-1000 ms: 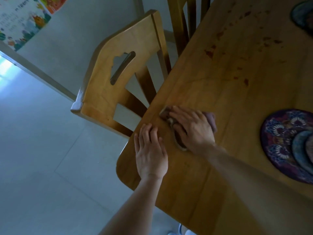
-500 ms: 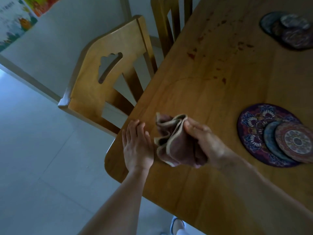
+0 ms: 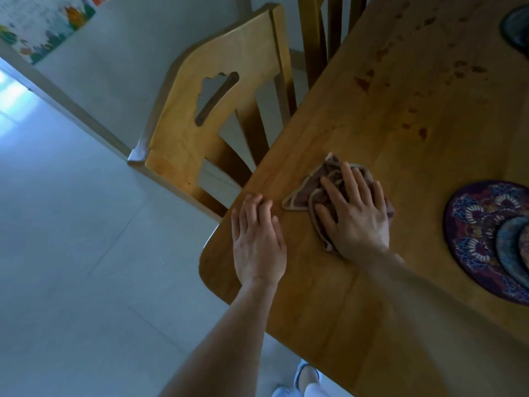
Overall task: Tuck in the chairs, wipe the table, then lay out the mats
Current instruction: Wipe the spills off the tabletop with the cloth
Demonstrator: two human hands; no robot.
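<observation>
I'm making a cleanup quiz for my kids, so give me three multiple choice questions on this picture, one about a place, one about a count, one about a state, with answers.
1. Where does the left hand rest?
A. on a plate
B. on the wall
C. on the table near its corner

2. How many chairs show beside the table?
A. two
B. one
C. four

3. What is the right hand doing with the cloth?
A. holding it in the air
B. pressing it on the tabletop
C. wringing it over a sink

Answers:
1 C, its palm lies on the wood by the corner.
2 A, the near chair and a second chair behind it.
3 B, spread fingers lie on the cloth.
</observation>
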